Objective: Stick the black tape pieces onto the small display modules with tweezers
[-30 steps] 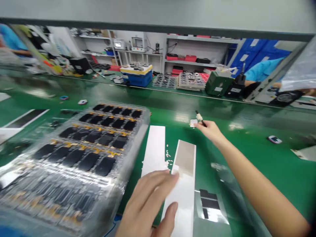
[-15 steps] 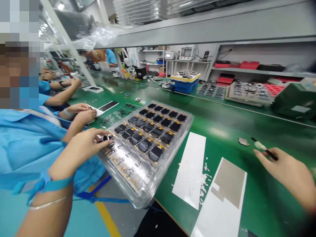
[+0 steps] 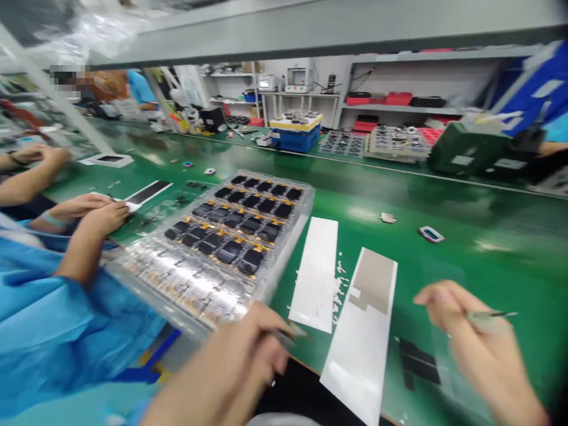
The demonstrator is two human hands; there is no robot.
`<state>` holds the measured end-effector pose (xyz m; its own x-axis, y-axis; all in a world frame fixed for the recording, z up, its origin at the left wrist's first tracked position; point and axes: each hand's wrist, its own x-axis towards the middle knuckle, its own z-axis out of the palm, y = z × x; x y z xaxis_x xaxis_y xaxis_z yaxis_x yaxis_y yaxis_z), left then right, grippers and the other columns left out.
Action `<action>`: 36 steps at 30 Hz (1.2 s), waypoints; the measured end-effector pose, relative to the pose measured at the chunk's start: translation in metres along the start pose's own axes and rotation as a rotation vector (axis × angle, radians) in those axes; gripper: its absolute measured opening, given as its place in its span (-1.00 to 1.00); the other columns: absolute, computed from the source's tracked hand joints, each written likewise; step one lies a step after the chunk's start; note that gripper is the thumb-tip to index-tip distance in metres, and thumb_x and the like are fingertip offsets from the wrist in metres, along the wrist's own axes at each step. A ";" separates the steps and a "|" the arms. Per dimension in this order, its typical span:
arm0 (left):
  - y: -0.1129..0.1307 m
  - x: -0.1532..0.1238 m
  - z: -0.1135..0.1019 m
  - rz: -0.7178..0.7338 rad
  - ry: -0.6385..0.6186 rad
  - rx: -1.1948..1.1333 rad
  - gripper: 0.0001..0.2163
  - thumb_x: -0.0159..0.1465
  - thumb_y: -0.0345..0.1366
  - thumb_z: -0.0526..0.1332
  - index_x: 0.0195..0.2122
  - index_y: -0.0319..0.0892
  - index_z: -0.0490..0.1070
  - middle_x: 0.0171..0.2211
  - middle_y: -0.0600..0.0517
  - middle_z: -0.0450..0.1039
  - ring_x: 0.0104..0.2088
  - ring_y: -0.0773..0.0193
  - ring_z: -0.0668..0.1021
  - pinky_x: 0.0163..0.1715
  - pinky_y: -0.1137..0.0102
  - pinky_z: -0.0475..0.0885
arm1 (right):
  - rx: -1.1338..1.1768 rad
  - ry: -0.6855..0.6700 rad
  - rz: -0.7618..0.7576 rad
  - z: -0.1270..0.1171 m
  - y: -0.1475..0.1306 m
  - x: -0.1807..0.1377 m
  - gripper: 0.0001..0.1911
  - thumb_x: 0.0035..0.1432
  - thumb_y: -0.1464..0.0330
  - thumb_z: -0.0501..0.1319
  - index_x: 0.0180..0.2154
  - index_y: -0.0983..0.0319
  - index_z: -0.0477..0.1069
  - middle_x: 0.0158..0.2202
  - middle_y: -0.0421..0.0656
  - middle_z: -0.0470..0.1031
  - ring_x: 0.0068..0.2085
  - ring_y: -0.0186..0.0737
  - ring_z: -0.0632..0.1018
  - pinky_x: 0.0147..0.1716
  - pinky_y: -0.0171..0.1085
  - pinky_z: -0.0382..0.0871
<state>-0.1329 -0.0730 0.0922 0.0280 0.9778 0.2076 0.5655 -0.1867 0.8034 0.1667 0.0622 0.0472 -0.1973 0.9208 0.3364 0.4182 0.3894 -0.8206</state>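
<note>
just beyond the left hand [image 3: 244,349], on its far left side, a clear plastic tray [image 3: 307,204] is lying slantwise on the green table [image 3: 346,195], its near end reaching past the table's edge. it is carrying rows of flat black parts [image 3: 252,260], squarish with rounded corners, and orange tabs are showing between the rows. the row of pockets nearest that hand is looking clear and glossy, with strong glare on it.

the left hand is blurring, its thumb and fingers closing together on a small dark part [image 3: 283,335], too smeared to make out. the right hand [image 3: 477,349] is pinching a thin tool [image 3: 483,320] between thumb and fingers, its dark tip pointing rightward.

between the two hands, a white strip [image 3: 316,269] is lying nearer the left one, and a longer white sheet [image 3: 360,349] with a greyish-beige patch is lying nearer the right. white scraps [image 3: 339,290] are scattering between them. just left of the right hand, dark strips [image 3: 419,360] are resting.

farther beyond the right hand, a small metallic square [image 3: 387,218] is sitting near a rounded, pink-edged piece [image 3: 430,234]. well left of the left hand, a co-worker's hands [image 3: 104,218] are touching a black-and-white sheet [image 3: 148,193].
</note>
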 end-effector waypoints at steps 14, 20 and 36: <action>-0.043 0.058 0.137 -0.150 -0.183 -0.571 -0.82 0.47 -0.16 0.00 -0.21 -0.11 0.25 -0.46 0.14 0.30 -0.49 0.37 0.36 -0.50 0.49 0.26 | -0.235 -0.050 -0.517 0.056 -0.005 -0.017 -0.86 0.26 0.55 0.17 -0.17 0.27 0.44 -0.36 -0.12 0.54 -0.35 -0.29 0.59 -0.43 -0.37 0.45; -0.047 0.057 0.134 -0.176 -0.106 -0.574 -0.86 0.44 -0.22 0.09 -0.21 -0.15 0.34 -0.40 0.10 0.40 -0.49 0.39 0.44 -0.46 0.51 0.36 | -0.261 -0.078 -0.512 0.058 -0.003 -0.019 -0.84 0.27 0.55 0.17 -0.13 0.30 0.45 -0.32 -0.09 0.57 -0.35 -0.27 0.60 -0.44 -0.34 0.47; -0.043 0.057 0.131 -0.111 -0.072 -0.313 -0.89 0.39 -0.31 0.12 -0.26 -0.12 0.41 -0.48 0.12 0.40 -0.45 0.32 0.49 -0.43 0.51 0.36 | -0.293 -0.119 -0.333 0.067 0.002 -0.024 -0.86 0.24 0.53 0.12 -0.31 0.26 0.43 -0.43 -0.17 0.48 -0.48 -0.34 0.49 -0.53 -0.36 0.32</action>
<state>-0.0478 0.0034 -0.0041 0.0448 0.9959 0.0787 0.2886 -0.0883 0.9534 0.1123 0.0396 0.0069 -0.4564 0.7422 0.4907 0.5442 0.6692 -0.5060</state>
